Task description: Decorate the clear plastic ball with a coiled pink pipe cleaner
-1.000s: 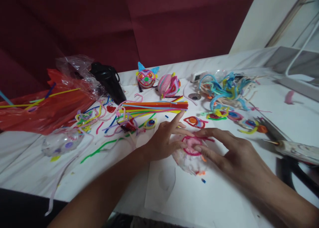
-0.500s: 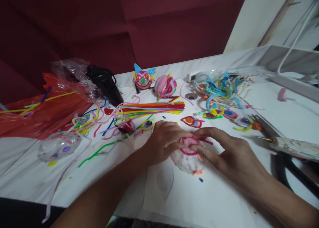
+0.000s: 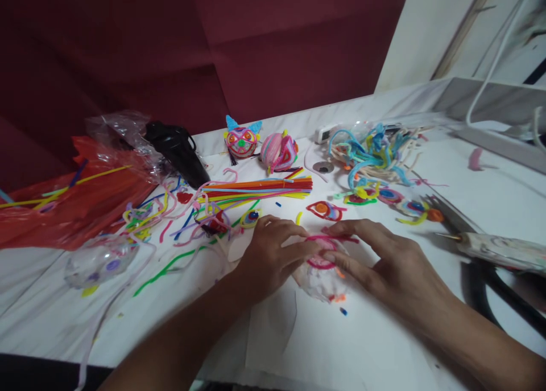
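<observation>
A clear plastic ball (image 3: 321, 285) rests on a sheet of white paper in front of me, its top covered by a round pink pipe-cleaner coil (image 3: 323, 259) with a darker pink rim. My left hand (image 3: 273, 253) is closed around the ball's left side, fingers reaching the rim. From the other side, my right hand (image 3: 384, 260) pinches the dark pink pipe cleaner (image 3: 347, 239) at the coil's edge with thumb and index finger; its loose end sticks out to the right. Bits of orange fuzz show on the ball.
Behind lie a bundle of pipe cleaners (image 3: 260, 187), an eye-shaped piece (image 3: 326, 210) and two decorated balls, one a blue-eared head (image 3: 242, 143). A black bottle (image 3: 179, 155) leans left. To the right are a glue gun (image 3: 499, 250) and black-handled scissors (image 3: 478, 291). Another clear ball (image 3: 100, 263) sits left.
The view has shifted slightly. My left fingers have moved a little on the coil's rim, and a small yellow piece now shows beyond them. My right hand keeps its pinch.
</observation>
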Demonstrator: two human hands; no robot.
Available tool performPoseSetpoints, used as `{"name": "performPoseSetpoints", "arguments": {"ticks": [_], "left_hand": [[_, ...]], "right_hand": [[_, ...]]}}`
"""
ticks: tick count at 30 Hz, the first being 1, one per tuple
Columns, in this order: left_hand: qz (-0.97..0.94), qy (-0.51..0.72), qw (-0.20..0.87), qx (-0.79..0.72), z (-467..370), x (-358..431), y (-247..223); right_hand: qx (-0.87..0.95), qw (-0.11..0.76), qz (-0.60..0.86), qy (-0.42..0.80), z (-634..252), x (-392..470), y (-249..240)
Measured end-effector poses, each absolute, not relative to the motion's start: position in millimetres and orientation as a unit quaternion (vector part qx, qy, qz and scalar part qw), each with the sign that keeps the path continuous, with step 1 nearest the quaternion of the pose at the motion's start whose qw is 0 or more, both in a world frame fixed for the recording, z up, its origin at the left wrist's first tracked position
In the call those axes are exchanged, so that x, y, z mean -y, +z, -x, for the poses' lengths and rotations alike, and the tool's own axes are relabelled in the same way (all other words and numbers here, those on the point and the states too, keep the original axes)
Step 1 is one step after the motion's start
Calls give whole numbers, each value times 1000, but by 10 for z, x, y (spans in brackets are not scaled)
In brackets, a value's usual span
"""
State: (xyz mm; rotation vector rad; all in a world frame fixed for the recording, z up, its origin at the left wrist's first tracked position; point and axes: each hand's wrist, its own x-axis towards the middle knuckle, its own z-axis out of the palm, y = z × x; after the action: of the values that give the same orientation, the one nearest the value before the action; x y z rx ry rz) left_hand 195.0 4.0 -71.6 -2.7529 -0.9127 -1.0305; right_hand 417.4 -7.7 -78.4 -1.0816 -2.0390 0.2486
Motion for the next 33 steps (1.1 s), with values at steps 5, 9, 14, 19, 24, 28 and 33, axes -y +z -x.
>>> {"name": "performPoseSetpoints", "arguments": {"ticks": [5, 9, 14, 19, 24, 28, 33], "left_hand": [[900, -301, 81, 305, -1953, 31, -650], [898, -290, 109, 313, -1953, 74, -648], [899, -268, 130, 322, -1959, 92, -692], [903, -250, 131, 323, -1971, 132, -672], [912, -227, 129, 316, -2007, 226, -599], [913, -223, 139, 311, -2041, 275, -592], [912, -218, 140, 317, -2037, 265, -600]], "right_hand": [[804, 402, 427, 95, -4174, 72, -795], [807, 399, 426, 92, -4172, 76, -790], [803, 404, 427, 99, -4169, 89, -809], [807, 397, 424, 111, -4171, 87, -786], [810, 400, 417, 100, -4163, 82, -767], [815, 404, 405, 89, -4156, 65, -753], [821, 406, 396, 67, -4156, 63, -741]]}}
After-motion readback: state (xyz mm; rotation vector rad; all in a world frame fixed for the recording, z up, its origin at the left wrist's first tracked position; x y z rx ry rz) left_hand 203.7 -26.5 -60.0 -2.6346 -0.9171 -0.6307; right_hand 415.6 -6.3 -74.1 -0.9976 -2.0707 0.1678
